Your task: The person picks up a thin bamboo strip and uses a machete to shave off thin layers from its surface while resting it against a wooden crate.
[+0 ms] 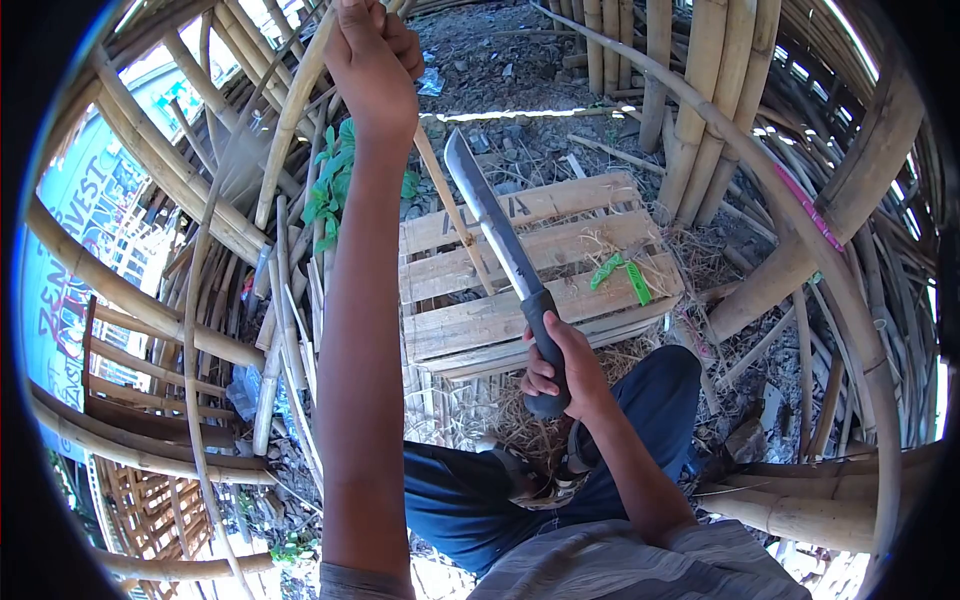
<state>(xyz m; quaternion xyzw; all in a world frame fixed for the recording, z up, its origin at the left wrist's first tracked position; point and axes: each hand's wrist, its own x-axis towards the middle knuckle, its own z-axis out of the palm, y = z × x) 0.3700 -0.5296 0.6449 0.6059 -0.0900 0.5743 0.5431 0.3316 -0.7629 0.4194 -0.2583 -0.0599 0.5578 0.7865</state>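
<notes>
A: With the blade raised but not yet swung, looks like the trimming step on the thin pale bamboo strip (455, 215). Right hand (560, 365) wrapped fully round the dark rounded handle of the long grey steel machete (505, 250), fingers closed tight, tip pointing up and away.

B: And higher up? Left hand (375, 55) fisted firmly at the top of that strip, arm stretched out, holding it slanted down toward the slatted pale wooden pallet (530, 275).

A: Strip running from that fist down across the pallet, just left of the blade, seemingly apart from it.

B: Probably calls next for a controlled stroke along the strip, edge angled away from the upper fist; slim, springy stock, likely to flex or slip.

A: Near the body: blue denim trousers (460, 500), knee bent. Dry straw shavings on the rough pallet boards, plus a bright green plastic scrap (622, 272).

B: Farther out: smooth round tan bamboo poles (690, 110) standing and leaning, curved split lengths, stony dark ground (500, 60).
</notes>
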